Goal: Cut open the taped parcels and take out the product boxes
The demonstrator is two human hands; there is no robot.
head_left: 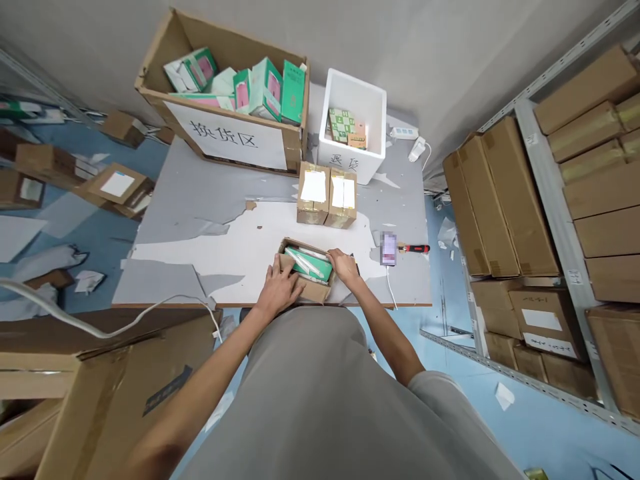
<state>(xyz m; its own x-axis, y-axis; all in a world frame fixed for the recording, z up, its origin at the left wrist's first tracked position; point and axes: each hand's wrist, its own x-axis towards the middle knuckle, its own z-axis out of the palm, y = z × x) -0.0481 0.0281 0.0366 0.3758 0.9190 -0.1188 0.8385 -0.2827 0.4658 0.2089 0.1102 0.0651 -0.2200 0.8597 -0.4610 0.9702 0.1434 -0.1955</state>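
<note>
A small open cardboard box (314, 291) sits near the table's front edge, its flaps folded out. Inside it lies a green and white packet (310, 264), partly covered by the box walls. My left hand (278, 288) grips the box's left end and flap, thumb and fingers bent around the cardboard. At the right end, my right hand (344, 268) has its fingers closed on the box's edge and flap. Two taped cardboard boxes (313, 190) with white labels stand side by side just beyond.
A big carton (295, 157) of green boxes and a white foam bin (379, 127) stand at the back. To the right lie a phone (389, 249) on a cable and a red-black handled tool (417, 249). Shelves of cartons (520, 193) line the right; parcels (120, 183) litter the left floor.
</note>
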